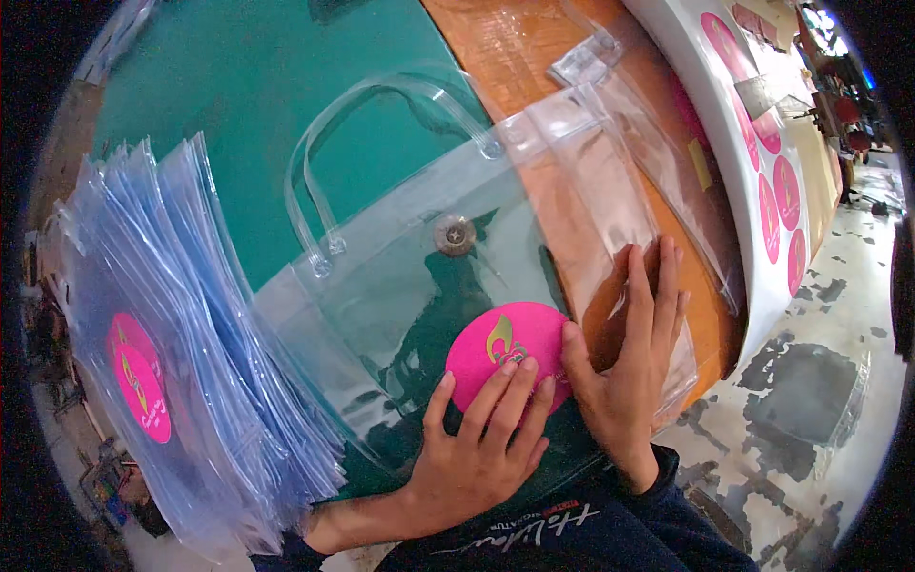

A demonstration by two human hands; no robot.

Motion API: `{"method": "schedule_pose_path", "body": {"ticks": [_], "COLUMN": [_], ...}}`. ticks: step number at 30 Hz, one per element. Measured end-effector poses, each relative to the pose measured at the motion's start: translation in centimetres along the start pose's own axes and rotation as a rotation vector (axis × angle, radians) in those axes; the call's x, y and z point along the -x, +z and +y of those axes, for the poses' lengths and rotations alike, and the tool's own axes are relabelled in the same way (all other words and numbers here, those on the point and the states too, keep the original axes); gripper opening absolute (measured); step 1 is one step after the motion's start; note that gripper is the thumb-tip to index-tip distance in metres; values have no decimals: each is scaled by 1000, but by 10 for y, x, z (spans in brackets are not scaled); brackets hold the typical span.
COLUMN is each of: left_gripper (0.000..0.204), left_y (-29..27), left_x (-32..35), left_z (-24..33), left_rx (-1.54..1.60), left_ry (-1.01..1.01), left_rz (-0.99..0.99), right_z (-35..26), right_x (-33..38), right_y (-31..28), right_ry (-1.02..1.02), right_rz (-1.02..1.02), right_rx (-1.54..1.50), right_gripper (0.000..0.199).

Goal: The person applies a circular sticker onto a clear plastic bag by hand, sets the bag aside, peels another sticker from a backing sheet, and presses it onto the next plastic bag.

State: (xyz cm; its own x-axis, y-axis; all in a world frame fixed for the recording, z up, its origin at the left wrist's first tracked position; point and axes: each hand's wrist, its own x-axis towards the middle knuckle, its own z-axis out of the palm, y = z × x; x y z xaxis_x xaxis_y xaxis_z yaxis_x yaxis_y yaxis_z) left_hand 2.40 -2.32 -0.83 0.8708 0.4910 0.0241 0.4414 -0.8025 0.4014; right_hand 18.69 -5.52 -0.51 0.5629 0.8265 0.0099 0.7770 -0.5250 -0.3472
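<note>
A clear plastic handbag [381,296] with a looped clear handle and a round metal snap [455,234] lies flat in front of me. On its face is a round pink sticker [515,334] with a green and yellow design. My left hand [481,443] rests on the lower part of the sticker, fingers spread, the fingertips touching it. Beside the sticker's right edge, my right hand [624,372] lies flat with the fingers stretched out over the bag's clear side. Its thumb is by the sticker's rim. Neither hand grips anything.
At the left stands a thick pile of clear bags [181,286], the top one bearing a pink sticker [140,378]. The table top is part green [219,76], part orange wood [500,29]. Along the right edge hangs a white sheet [705,105] with several pink stickers [784,191].
</note>
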Motion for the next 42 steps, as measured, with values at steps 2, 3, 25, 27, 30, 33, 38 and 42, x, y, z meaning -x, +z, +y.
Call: {"method": "schedule_pose_path", "body": {"ticks": [2, 3, 25, 27, 30, 33, 38, 42], "left_gripper": [49, 49, 56, 58, 60, 61, 61, 60], "left_y": [0, 0, -6, -10, -15, -17, -18, -19], "left_x": [1, 1, -3, -5, -7, -7, -8, -7], "left_z": [0, -1, -14, -23, -36, -39, -40, -40], "left_rx": [11, 14, -39, -8, 4, -26, -3, 0], "left_ry": [1, 4, 42, 45, 72, 70, 68, 66], "left_rz": [8, -10, -23, -51, -101, -109, -105, -118], "right_z": [0, 0, 0, 1, 2, 0, 1, 1], "right_x": [2, 3, -4, -2, 2, 5, 7, 6], "right_y": [2, 3, -5, -9, -6, 5, 9, 7], "right_ry": [-18, -25, -74, -69, -253, -396, -363, -340], "right_rz": [41, 42, 75, 66, 44, 52, 61, 62], "right_rx": [24, 16, -159, -273, -203, -210, -204, -187], "right_gripper": [79, 79, 58, 55, 47, 42, 40, 38]}}
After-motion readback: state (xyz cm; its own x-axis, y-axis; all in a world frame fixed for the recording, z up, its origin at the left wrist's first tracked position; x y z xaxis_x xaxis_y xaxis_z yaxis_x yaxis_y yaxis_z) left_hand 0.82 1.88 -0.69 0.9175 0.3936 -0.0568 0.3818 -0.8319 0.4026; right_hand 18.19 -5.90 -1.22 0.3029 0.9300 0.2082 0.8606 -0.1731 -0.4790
